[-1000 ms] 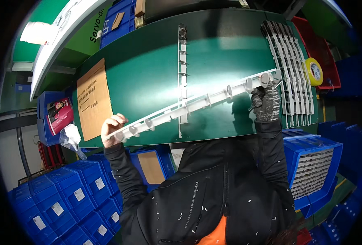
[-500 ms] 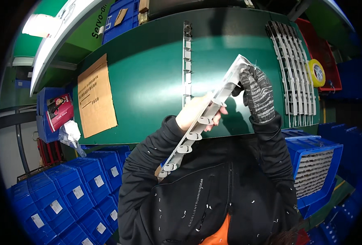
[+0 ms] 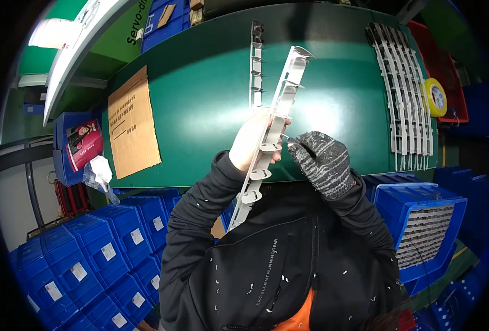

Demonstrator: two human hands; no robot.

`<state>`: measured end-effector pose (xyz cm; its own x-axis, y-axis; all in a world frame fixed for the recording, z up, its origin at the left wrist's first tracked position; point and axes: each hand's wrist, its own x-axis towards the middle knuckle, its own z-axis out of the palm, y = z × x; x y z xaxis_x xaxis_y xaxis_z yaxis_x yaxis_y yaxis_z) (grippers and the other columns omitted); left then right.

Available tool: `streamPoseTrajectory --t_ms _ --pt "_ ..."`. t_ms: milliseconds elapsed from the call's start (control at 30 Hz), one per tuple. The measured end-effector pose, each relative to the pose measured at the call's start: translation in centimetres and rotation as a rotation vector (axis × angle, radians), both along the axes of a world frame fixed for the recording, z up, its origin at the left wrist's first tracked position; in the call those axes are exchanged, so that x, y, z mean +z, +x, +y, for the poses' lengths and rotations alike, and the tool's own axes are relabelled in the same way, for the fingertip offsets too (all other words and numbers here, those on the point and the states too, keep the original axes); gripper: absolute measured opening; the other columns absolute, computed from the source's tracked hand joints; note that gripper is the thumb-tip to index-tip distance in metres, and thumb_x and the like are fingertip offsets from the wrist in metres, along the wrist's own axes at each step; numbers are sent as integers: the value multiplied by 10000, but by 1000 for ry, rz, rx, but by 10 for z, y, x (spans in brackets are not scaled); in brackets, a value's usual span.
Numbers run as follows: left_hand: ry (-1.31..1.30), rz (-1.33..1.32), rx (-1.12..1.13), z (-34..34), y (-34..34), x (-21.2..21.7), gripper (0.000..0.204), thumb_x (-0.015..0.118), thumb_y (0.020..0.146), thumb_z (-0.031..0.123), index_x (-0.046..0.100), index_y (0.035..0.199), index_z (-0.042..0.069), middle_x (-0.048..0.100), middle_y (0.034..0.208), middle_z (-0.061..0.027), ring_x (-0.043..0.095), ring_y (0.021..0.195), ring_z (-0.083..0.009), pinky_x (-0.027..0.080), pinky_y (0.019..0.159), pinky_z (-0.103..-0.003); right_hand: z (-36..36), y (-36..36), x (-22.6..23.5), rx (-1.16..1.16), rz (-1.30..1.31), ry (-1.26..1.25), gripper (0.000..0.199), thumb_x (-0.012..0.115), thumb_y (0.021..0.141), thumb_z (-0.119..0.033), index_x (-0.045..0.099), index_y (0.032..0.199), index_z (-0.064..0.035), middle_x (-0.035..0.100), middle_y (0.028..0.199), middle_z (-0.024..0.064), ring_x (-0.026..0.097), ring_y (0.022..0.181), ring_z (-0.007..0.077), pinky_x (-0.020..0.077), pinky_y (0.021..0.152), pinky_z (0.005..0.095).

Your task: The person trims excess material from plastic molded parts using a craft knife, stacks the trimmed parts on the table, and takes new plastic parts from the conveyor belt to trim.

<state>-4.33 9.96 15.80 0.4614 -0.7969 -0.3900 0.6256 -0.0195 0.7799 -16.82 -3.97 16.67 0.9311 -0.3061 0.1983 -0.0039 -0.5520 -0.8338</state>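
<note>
- Centre of the frame, and here's the long pale-grey strip with rounded tabs along it [image 3: 295, 70], plastic or thin metal, I can't tell which; it slants from upper centre down to the jacket, raised above the green, smooth-topped surface [image 3: 200, 116].
- The bare left hand [image 3: 250, 140] has it around mid-length: that grip is closed, palm on one side, fingertips showing past the other edge.
- Just right of it, the right hand in a grey-and-black knitted glove [image 3: 326, 165]! Its grip looks pinched almost shut on a thin, pale, rod-like piece [image 3: 287, 137], its tip close by the strip; contact, I can't tell.
- How does the strip handle? Light, I'd judge, and stiff enough to stay straight on one hand, though so long that its ends could swing. Smooth face, likely a bit slippery for bare skin; thin tabs that might bend.
- Best hold: the flat spine near the middle, between tabs.
- Upper centre, a similar narrow tabbed strip [image 3: 256, 66] lies on the surface; upper right, a row of grey slatted strips [image 3: 407, 94], yellow tape roll [image 3: 435, 97] right beside.
</note>
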Motion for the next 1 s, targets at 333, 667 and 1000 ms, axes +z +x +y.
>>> streamPoseTrajectory --t_ms 333,667,1000 --pt "-34 35 -54 2 0 -5 518 500 896 427 487 1097 -51 505 849 -70 547 505 -153 446 434 -246 -19 -2 4 -166 62 89 139 620 829 -159 644 803 -24 591 680 126 586 614 272 456 584 368" --pt "-22 27 -29 6 0 -6 492 474 913 408 480 1101 -47 504 831 -74 543 525 -150 452 437 -248 -6 -3 -4 2 43 89 208 637 817 -208 652 872 -8 629 800 162 614 728 320 488 665 379" --pt "2 14 -2 3 -4 -3 489 478 906 437 492 1056 -28 511 751 -66 538 493 -145 444 428 -246 -8 -5 1 -63 119 160 171 610 836 -176 649 885 -17 629 797 161 618 711 307 484 657 377"
